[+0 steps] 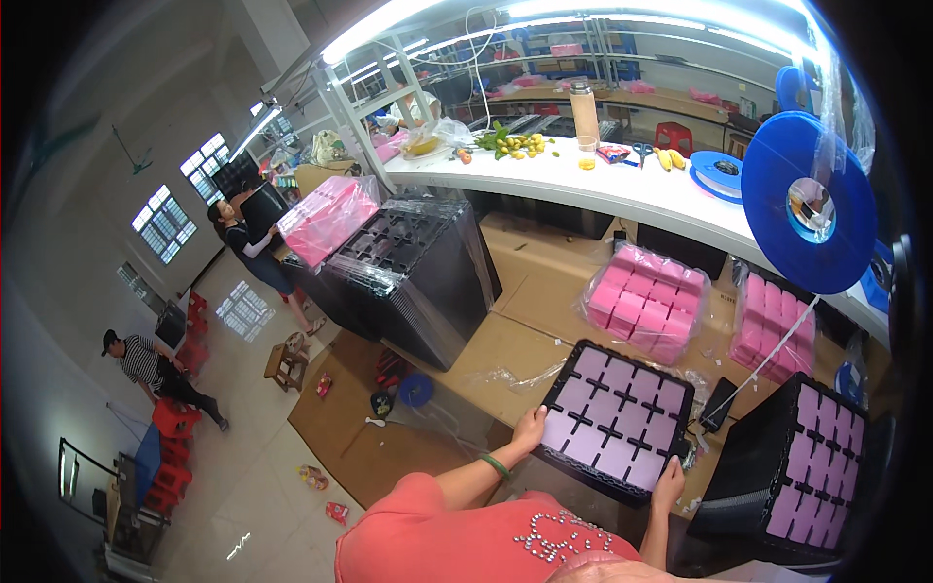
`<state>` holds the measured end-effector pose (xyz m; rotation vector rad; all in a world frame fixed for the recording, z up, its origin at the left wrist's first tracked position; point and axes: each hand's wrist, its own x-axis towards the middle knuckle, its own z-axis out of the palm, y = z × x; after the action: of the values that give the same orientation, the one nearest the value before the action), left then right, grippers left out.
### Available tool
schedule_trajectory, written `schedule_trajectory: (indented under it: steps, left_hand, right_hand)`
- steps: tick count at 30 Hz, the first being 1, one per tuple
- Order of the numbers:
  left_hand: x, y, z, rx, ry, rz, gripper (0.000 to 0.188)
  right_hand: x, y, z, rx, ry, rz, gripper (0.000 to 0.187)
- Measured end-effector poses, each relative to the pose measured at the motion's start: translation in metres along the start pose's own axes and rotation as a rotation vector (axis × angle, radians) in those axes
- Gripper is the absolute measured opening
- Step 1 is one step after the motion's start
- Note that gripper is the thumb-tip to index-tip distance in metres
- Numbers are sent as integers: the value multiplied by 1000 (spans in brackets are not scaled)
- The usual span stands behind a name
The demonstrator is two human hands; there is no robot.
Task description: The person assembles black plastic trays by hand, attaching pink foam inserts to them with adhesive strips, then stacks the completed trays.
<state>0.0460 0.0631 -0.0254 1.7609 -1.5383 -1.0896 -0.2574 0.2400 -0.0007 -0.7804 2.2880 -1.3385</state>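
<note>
Between my two hands is a black divided tray whose square compartments are filled with pale pink-purple pieces. My left hand grips its left edge, and my right hand grips the near right corner. The tray is tilted toward me over the near side of the cardboard-covered bench. To its right stands a tall stack of similar black trays, the top one also filled with pale pieces. Beyond the held tray lies a clear bag of bright pink blocks, with a second pink-block bundle beside it.
A wrapped stack of black trays stands at the left, a pink bag on top. Blue reels hang at the right. The white shelf holds fruit, a bottle and scissors. Two people are at the far left.
</note>
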Motion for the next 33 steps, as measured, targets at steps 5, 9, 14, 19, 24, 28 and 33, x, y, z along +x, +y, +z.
schedule_trajectory:
  steps: [5,9,14,19,24,28,33]
  left_hand:
    - [-40,36,-32,-275,31,76,47]
    - [-54,53,-66,-474,-177,84,37]
    - [-78,104,-65,-816,-629,20,44]
    - [-116,175,-5,-539,-941,95,51]
    - [-156,248,70,-490,-1309,264,43]
    - [-171,287,146,-549,-1326,231,36]
    - [-187,307,204,-517,-1203,212,41]
  right_hand:
    - [-25,-39,-38,214,27,-42,46]
    - [-66,-110,-80,221,194,-114,41]
    - [-106,-127,-146,151,509,-329,42]
    - [-148,-94,-240,74,841,-140,47]
    - [-124,-54,-363,-29,905,35,56]
    - [-41,-21,-438,-278,812,199,81]
    - [59,24,-485,-653,551,305,90]
